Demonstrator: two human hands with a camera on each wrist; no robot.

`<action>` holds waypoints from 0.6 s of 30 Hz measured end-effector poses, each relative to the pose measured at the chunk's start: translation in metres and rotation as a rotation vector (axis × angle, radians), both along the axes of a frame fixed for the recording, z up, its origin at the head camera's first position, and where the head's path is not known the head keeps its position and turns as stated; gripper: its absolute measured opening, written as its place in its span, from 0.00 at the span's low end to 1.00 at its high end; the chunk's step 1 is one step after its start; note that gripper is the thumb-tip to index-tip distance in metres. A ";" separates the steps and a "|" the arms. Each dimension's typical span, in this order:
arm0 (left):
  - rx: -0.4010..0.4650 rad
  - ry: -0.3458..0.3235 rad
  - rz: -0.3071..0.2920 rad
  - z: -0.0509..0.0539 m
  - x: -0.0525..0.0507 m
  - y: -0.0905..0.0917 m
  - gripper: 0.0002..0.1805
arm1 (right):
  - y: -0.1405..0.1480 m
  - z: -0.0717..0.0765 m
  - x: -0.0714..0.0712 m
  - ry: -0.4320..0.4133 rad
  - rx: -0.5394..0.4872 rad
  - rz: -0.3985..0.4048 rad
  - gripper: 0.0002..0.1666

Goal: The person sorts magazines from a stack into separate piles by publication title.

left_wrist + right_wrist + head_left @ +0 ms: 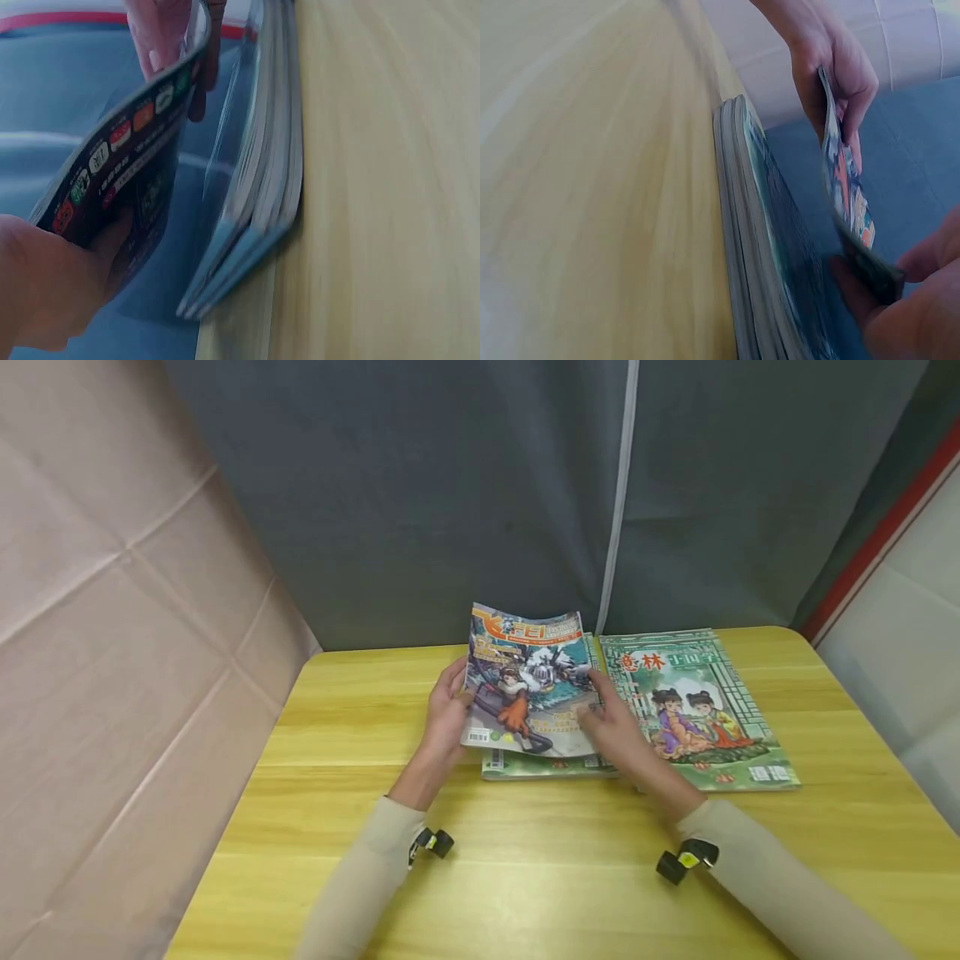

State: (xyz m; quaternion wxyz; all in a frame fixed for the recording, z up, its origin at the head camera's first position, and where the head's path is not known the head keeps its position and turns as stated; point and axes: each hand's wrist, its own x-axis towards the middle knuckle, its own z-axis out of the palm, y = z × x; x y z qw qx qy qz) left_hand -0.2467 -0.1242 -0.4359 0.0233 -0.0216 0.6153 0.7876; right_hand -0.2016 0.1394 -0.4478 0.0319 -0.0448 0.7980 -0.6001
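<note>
Both hands hold a magazine [536, 685] with an orange title and a cartoon figure on its cover. The left hand [448, 706] grips its left edge, thumb on the cover. On the right edge, the right hand [618, 722] pinches it between thumb and fingers. In the left wrist view the dark back cover [139, 161] shows, with fingers under it. The magazine is raised above a stack of green magazines [750, 225], apart from it. A green magazine [693, 706] with two cartoon children lies to the right, partly behind the right forearm.
The magazines lie on a yellow wood-grain table [525, 868], near its back edge. A dark grey curtain [420, 502] hangs behind it. Pale panels [135, 652] stand at the left, and a red-edged white panel [930, 568] at the right.
</note>
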 end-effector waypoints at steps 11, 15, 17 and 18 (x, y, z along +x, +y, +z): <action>0.157 -0.081 -0.020 -0.001 -0.018 -0.069 0.33 | -0.045 -0.012 -0.014 -0.060 -0.070 0.117 0.61; 0.165 -0.091 -0.031 -0.004 -0.019 -0.095 0.33 | -0.064 -0.017 -0.015 -0.063 -0.039 0.123 0.59; 0.176 -0.090 -0.037 -0.004 -0.019 -0.107 0.34 | -0.073 -0.018 -0.017 -0.046 -0.033 0.120 0.60; 0.180 -0.092 -0.038 -0.004 -0.018 -0.112 0.34 | -0.078 -0.018 -0.018 -0.039 -0.028 0.120 0.60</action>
